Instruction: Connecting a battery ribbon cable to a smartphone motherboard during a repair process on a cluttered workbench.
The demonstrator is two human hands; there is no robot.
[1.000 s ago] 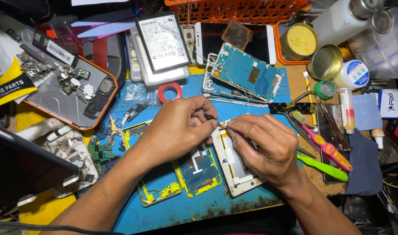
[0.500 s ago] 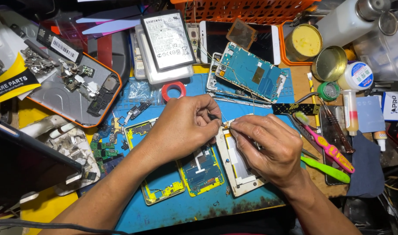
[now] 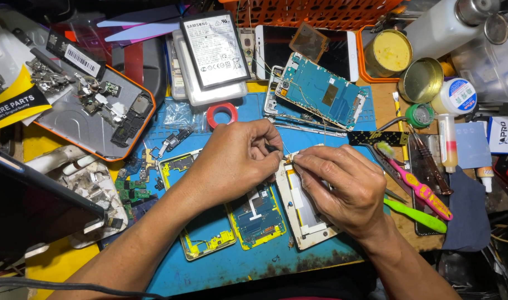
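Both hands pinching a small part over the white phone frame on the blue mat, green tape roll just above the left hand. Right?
Not quite: the tape roll is red, not green, as the head view shows. The rest holds: left hand and right hand meet at a small part over the white phone frame on the blue mat.

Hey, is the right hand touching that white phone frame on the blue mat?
Touching. In the head view the right hand lies across the white phone frame, fingers pinching at its top edge, no gap between them.

Yellow-and-black packet (image 3: 12, 103) far left, white-labelled battery (image 3: 214, 50) top centre, dark phone screen (image 3: 276, 50) beside it.
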